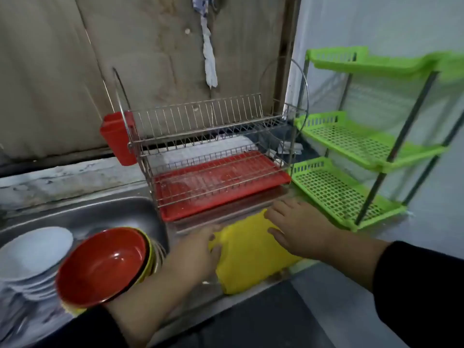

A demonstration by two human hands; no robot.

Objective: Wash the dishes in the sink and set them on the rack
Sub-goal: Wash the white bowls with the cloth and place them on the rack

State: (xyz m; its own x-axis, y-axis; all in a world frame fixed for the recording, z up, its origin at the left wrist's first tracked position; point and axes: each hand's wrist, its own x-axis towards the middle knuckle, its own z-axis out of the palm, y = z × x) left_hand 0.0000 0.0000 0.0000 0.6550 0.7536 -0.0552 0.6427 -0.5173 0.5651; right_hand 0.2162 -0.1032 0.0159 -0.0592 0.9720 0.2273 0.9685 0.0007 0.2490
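A steel sink (82, 212) at the left holds a red bowl (103, 264) stacked on yellow ones and a pile of white plates (32, 252). A two-tier wire dish rack (206, 151) with a red drip tray (221, 182) stands on the drainboard, with no dishes on it. In front of it lies a folded yellow cloth (251, 254). My left hand (198, 249) holds the cloth's left edge, thumb on top. My right hand (298, 227) lies flat on its right upper part, fingers straight.
A red cutlery cup (118, 136) hangs on the rack's left end. A green three-tier plastic shelf (364, 146) stands to the right. A rag (208, 51) hangs on the wall above. The counter's front edge runs along the bottom.
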